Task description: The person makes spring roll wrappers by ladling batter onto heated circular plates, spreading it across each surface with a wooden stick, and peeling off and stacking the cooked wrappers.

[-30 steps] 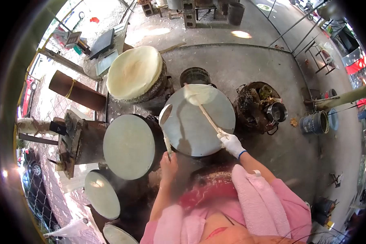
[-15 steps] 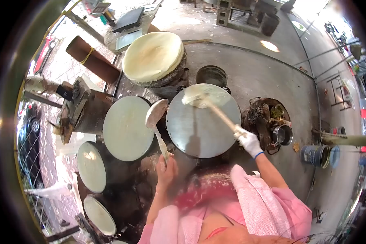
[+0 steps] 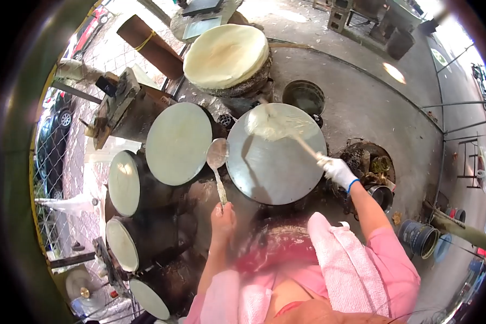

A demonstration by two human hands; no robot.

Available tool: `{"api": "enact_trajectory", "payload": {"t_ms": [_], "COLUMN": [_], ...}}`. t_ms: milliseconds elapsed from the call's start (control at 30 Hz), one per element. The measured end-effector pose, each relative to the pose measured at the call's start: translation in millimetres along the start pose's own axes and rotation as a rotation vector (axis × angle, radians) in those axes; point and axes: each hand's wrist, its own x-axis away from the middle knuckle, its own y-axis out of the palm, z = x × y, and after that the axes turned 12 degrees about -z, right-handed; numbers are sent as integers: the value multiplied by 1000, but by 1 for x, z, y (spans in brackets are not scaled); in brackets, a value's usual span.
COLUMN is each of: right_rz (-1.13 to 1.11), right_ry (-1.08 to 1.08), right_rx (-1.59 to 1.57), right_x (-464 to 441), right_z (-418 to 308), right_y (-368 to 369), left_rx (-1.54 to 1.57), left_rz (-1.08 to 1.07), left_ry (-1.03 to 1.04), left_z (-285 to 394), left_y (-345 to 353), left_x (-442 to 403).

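My left hand [image 3: 223, 218], bare, is closed around the batter-coated handle of a ladle [image 3: 217, 154], whose bowl is raised beside the griddle's left edge. My right hand [image 3: 337, 170], in a white glove, grips the wooden handle of a batter spreader [image 3: 306, 147]. The spreader's far end is blurred over the upper part of the round metal griddle [image 3: 275, 173]. Pale wet batter [image 3: 272, 127] lies there in an uneven patch; the lower griddle surface is bare. Below it, near my body, sits a red basin [image 3: 270, 251], partly hidden by vapour or blur.
Several round griddles bearing pale thin sheets [image 3: 179, 143] curve down the left side. A stack of large pale flatbreads [image 3: 226, 56] stands behind. A dark pot [image 3: 303, 97] is at the back, a metal pan [image 3: 380, 197] and buckets [image 3: 418, 237] to the right.
My right hand's spreader has swept across the upper griddle, and the batter patch is spread differently. My left hand still holds the ladle. The whole view has shifted and turned slightly.
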Motion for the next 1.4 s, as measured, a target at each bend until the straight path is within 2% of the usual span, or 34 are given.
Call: {"api": "enact_trajectory", "payload": {"t_ms": [33, 67, 133, 167, 200, 233, 300, 333, 367, 400, 467, 500, 533, 600, 667, 733, 767, 800, 867, 900, 933, 1000, 1033, 1067, 1133, 1167, 1200, 1267, 1333, 1367, 1400], "right_rz": [43, 4, -32, -60, -53, -31, 36, 82, 1, -102, -198, -219, -218, -178, -75, -60, -133, -268, -316, -338, -329, -359, -328, -214, -138, -250, -446, -415, -410, -437, -387], "right_ry": [6, 77, 234, 160, 64, -23, -99, -93, 72, 104, 234, 7, 234, 193, -2, -41, -81, -24, 265, 323, 364, 247, 136, 228, 35, -35, 47, 305, 381, 161, 139], "right_rx": [244, 165, 250, 190, 306, 180, 274, 494, 336, 180, 283, 354, 336, 399, 357, 496, 520, 299, 315, 309, 433, 460, 496, 634, 717, 639, 300, 603, 534, 542, 548], "right_x": [2, 3, 20, 16, 20, 14, -3, -3, -3, -3, -3, -1, 9, 13, -11, -44, -48, -50, -27, -18, -8, -17, -19, -25, -51, -74, -96, -28, -6, -17, -18], "right_z": [-13, -21, -41, -27, -31, -31, -44, -61, -73, -74, -49, -42, -45, -56, -55, -57, -57, -50, -59, -60, -67, -60, -79, -98, -94, -69, -37, -104, -97, -69, -66], "right_y": [31, 52, 72, 61, 46, 24, -7, -7, 2, 13, 23, 33, 27, 12, -16, -32, -29, -21, -4, -2, 0, -26, -24, -17, -20, -31, -47, 6, -4, -35, -44], "left_rx": [-27, -22, -8, -21, -36, -50, -52, -54, -47, -57, -80, -82, -83, -118, -183, -149, -152, -154, -164, -165, -206, -296, -310, -322, -396, -459, -525, -774, -952, -992, -1073], "left_rz": [20, 38, 68, 85, 104, 122, 141, 146, 142, 146, 159, 163, 170, 184, 196, 201, 201, 203, 238, 258, 272, 292, 297, 301, 316, 326, 335, 338, 341, 300, 294], "left_ry": [-21, -36, -64, -65, -70, -77, -88, -91, -89, -94, -112, -99, -81, -52, -20, -48, -49, -48, -79, -89, -66, -35, -27, -17, -8, -12, -16, 61, 165, 96, 67], "left_z": [-1, -4, -8, -8, -6, -5, -4, -4, -7, -9, -15, -20, -24, -30, -31, -28, -29, -29, -31, -33, -37, -47, -48, -47, -44, -42, -42, -46, -36, -32, -32], "left_y": [1, 0, 1, 2, 3, 4, 6, 7, 7, 8, 5, 4, 2, -1, -1, 2, 1, 0, -1, 0, -2, -10, -12, -14, -17, -19, -24, -33, -28, -29, -29], "left_x": [3, 8, 13, 15, 20, 24, 28, 28, 29, 28, 30, 30, 29, 31, 28, 30, 31, 32, 38, 39, 38, 40, 39, 36, 25, 18, 10, -4, -19, -27, -34]}}
